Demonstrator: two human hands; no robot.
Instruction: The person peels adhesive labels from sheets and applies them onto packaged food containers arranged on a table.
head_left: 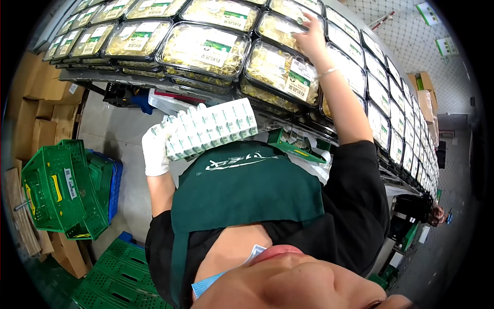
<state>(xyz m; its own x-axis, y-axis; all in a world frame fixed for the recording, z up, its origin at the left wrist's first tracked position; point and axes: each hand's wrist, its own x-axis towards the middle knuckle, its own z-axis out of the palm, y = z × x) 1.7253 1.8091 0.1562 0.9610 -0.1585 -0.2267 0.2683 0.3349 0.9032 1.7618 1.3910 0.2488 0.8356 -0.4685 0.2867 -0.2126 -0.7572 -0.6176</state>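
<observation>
My left hand [155, 150], in a white glove, grips a sheet of white-and-green printed labels [213, 129] in front of my apron. Its fingers are wrapped at the sheet's left end. My right hand [310, 38] is bare and stretched over the clear-lidded trays of bean sprouts, with its fingers apart. Whether the fingertips touch a lid I cannot tell. Close to that arm sits a bean sprout tray [280, 72] with a white-and-green label on its film. Another labelled tray [203, 50] lies further left, stacked on others.
Rows of stacked trays [393, 121] run along the table to the right. Green crates [67, 188] stand at the left, with more green crates [121, 275] below. Cardboard boxes [46, 98] line the far left. A green box [293, 149] sits beneath the table edge.
</observation>
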